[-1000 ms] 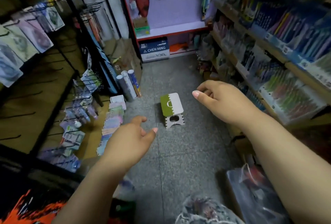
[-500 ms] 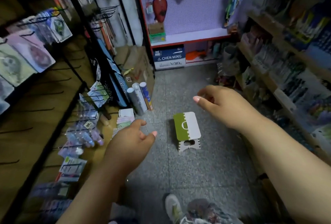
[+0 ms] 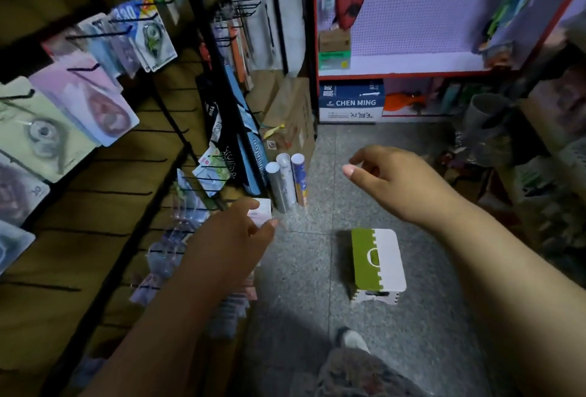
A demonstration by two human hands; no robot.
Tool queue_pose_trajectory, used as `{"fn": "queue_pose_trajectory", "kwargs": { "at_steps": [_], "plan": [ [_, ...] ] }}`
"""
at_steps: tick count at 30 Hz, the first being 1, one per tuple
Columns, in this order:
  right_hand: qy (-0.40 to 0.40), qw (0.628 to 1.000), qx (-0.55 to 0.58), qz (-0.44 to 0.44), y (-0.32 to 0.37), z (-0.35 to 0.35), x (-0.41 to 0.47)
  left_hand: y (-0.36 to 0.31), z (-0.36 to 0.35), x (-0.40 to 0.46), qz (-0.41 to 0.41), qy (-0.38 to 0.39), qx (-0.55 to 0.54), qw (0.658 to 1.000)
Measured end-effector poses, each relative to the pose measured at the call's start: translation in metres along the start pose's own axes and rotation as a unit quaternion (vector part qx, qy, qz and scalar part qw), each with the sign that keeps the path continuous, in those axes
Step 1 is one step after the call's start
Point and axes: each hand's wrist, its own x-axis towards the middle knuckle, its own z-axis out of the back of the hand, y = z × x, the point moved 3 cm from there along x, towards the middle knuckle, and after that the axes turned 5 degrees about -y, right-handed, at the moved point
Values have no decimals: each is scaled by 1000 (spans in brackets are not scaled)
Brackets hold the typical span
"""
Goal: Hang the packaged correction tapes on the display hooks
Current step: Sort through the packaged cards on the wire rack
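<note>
Since half a second ago the left hand (image 3: 230, 239) reached farther toward the floor packs (image 3: 261, 214), both it and the right hand (image 3: 388, 179) loosely curled, holding nothing.

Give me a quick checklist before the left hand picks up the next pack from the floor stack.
1. Left hand free to grab: ok, fingers loose, holding nothing.
2. Right hand free: ok, holds nothing.
3. Packs within reach: ok, the floor stack lies just past the left fingertips.
4. Free hooks on the panel: ok, several bare.
5. Path clear: ok, the stool stands to the right, apart from the stack.
6. Pack type in the stack: cannot tell, mostly hidden by the hand.
</note>
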Motion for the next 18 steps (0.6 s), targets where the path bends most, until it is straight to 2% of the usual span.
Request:
{"fn": "queue_pose_trajectory", "kwargs": {
  "at_steps": [4, 9, 18],
  "plan": [
    [22, 1000, 5, 17, -4, -21, 64, 10, 4, 44, 45, -12, -35, 998],
    [39, 998, 14, 48, -13, -43, 156, 17, 7, 113, 62, -41, -27, 997],
    [94, 989, 54, 104, -2, -79, 287, 26, 22, 211, 146, -44, -17, 988]
  ]
}}
